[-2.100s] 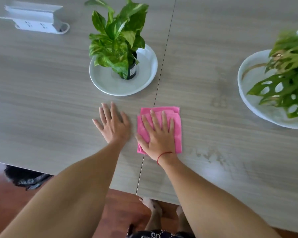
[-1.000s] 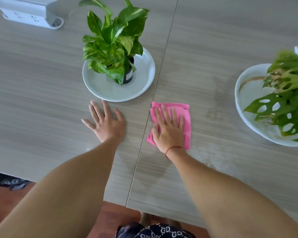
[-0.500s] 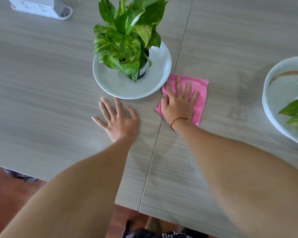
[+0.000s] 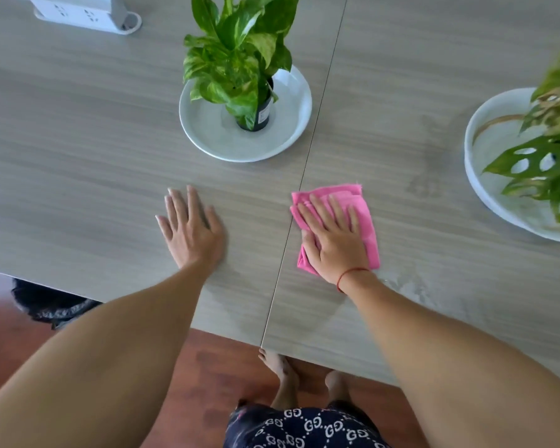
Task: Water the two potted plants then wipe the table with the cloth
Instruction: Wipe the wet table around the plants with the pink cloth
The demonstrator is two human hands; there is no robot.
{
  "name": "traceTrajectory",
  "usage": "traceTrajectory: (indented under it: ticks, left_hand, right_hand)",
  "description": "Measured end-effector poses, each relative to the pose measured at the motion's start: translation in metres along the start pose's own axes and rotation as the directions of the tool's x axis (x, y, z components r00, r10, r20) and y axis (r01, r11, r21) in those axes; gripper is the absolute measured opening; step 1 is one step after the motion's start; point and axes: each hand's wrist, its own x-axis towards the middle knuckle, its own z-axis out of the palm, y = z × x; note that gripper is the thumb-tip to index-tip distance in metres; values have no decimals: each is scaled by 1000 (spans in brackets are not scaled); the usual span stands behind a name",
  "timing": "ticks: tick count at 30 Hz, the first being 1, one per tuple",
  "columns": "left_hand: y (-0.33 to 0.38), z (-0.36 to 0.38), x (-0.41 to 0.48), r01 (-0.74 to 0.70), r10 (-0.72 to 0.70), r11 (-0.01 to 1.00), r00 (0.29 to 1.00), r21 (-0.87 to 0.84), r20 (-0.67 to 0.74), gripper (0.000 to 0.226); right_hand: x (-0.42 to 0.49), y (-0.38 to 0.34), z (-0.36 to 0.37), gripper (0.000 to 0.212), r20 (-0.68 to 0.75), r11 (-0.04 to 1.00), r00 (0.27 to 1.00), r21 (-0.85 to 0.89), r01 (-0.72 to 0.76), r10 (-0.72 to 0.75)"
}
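right hand (image 4: 335,240) – spread flat, pressing folded pink cloth (image 4: 364,215) onto grey tabletop (image 4: 78,156) just right of centre seam | left hand (image 4: 191,231) – spread, palm down on bare tabletop | pothos (image 4: 240,53) in white saucer (image 4: 214,140) beyond | monstera (image 4: 550,163) in white dish (image 4: 479,176) far right | wet streaks near cloth

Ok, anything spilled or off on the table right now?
Yes: damp streaks show on the table to the right of the pink cloth, near the front edge by the right wrist, and fainter marks sit toward the right-hand plate. Both plants stand upright. Nothing looks damaged.
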Motion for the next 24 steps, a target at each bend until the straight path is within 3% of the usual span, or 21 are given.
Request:
traceTrajectory:
  ticks: [6, 16, 19, 24]
  left_hand:
    - [-2, 6, 3, 5, -4, 999, 1000, 34, -8, 59]
    - [-11, 7, 5, -24, 23, 999, 999, -22, -35, 58]
    - [-10, 4, 3, -13, 11, 999, 999, -35, -43, 58]
    - [19, 4, -30, 138, -140, 988, 990, -76, -28, 55]
  right_hand:
    - [47, -51, 8, 51, -6, 946, 946, 21, -323, 323]
    - [27, -113, 26, 52, 41, 1000, 999, 30, 3, -4]
    - [-3, -102, 30, 52, 15, 994, 996, 69, 87, -88]
    - [-59, -47, 27, 54, -3, 989, 996, 118, 94, -94]
